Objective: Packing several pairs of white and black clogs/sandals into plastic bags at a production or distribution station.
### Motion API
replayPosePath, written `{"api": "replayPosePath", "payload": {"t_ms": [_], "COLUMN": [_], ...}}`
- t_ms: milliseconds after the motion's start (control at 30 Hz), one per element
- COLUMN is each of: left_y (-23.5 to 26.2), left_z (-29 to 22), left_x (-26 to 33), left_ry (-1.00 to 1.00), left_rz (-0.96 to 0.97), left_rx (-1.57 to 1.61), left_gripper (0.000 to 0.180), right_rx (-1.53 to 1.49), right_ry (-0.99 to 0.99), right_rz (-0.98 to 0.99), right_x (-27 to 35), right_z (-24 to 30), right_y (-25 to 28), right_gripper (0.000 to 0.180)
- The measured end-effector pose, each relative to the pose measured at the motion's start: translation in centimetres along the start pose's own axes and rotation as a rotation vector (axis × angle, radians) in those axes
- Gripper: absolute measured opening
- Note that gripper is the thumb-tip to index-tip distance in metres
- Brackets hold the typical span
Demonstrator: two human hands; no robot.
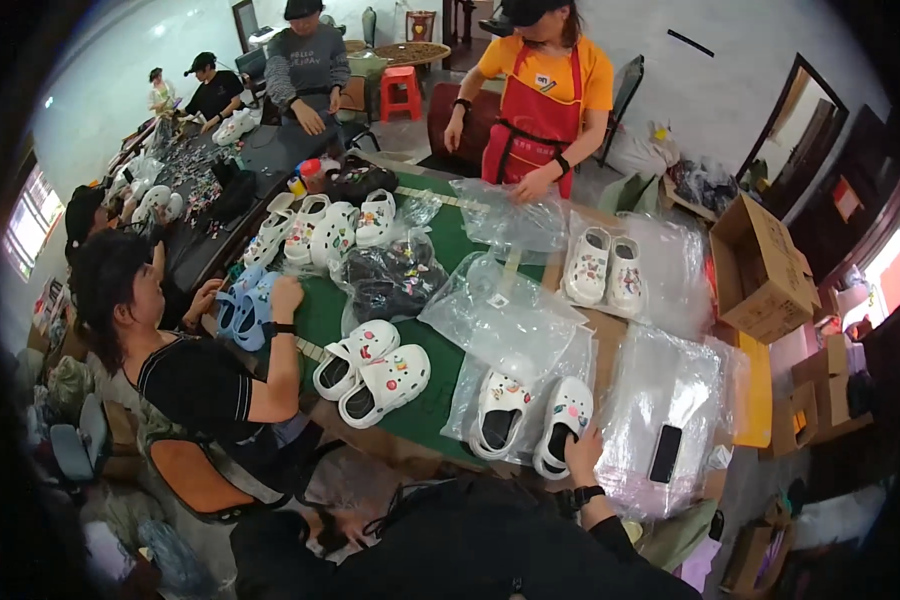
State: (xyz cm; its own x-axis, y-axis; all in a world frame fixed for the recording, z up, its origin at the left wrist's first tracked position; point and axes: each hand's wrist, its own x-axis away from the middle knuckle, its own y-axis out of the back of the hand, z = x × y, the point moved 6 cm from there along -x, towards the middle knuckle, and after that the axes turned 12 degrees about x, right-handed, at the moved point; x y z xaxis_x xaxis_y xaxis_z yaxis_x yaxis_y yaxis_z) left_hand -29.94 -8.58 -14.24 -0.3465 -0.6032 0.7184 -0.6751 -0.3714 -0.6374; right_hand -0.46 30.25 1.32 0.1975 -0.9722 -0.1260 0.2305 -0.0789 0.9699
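Observation:
Along the near edge of the table, my right hand (pixel 583 455) grips the heel of a white clog (pixel 568 410), its fingers at the shoe's opening. Its mate, another white clog (pixel 500 410) with colourful charms, lies just left. Both rest on a clear plastic bag (pixel 460 400). Low in the picture, beside my dark sleeve, is what looks like my left hand (pixel 344 528); its fingers are too dim to make out. A second pair of white clogs (pixel 395 380) with charms sits farther left. More clear bags (pixel 505 315) lie beyond my right hand's pair.
Right of my hand, a phone (pixel 666 453) lies on a stack of clear bags (pixel 625 410). White clogs on a bag (pixel 607 268) stand beyond. At left, a seated co-worker holds blue clogs (pixel 247 308); another in a red apron (pixel 533 120) stands across. A cardboard box (pixel 760 270) is at right.

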Motion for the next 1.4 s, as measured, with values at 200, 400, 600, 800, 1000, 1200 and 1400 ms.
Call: {"api": "replayPosePath", "payload": {"t_ms": [200, 400, 600, 800, 1000, 1200, 1400], "left_y": [4.0, 5.2, 5.0, 4.8, 4.4, 3.6, 2.8], "left_z": [1.3, 2.4, 2.3, 3.2, 2.4, 2.8, 3.3], "left_x": [-1.6, -1.6, -1.6, -2.2, -3.2, -3.9, -4.5], "left_ry": [0.012, 0.022, -0.031, -0.098, -0.181, -0.266, -0.352], "left_rz": [0.014, 0.050, 0.079, 0.115, 0.149, 0.174, 0.189], "left_rx": [-0.190, -0.354, -0.489, -0.606, -0.732, -0.835, -0.930], "left_gripper": [0.029, 0.029, 0.029, 0.029, 0.030, 0.030, 0.030], "right_rx": [-0.191, -0.479, -0.398, -0.358, -0.348, -0.383, -0.376], "right_ry": [0.181, 0.066, 0.323, 0.222, 0.270, 0.241, 0.222], "right_rz": [-0.128, 0.235, 0.220, 0.351, 0.426, 0.373, 0.463], "right_x": [1.4, 2.5, 2.9, 2.3, 2.9, 3.0, 2.9], "right_z": [4.8, 5.5, 7.4, 8.6, 8.3, 8.3, 8.3], "right_y": [2.9, -1.5, -1.9, -1.5, -2.6, -3.1, -3.7], "right_gripper": [0.019, 0.022, 0.033, 0.033, 0.032, 0.029, 0.033]}}
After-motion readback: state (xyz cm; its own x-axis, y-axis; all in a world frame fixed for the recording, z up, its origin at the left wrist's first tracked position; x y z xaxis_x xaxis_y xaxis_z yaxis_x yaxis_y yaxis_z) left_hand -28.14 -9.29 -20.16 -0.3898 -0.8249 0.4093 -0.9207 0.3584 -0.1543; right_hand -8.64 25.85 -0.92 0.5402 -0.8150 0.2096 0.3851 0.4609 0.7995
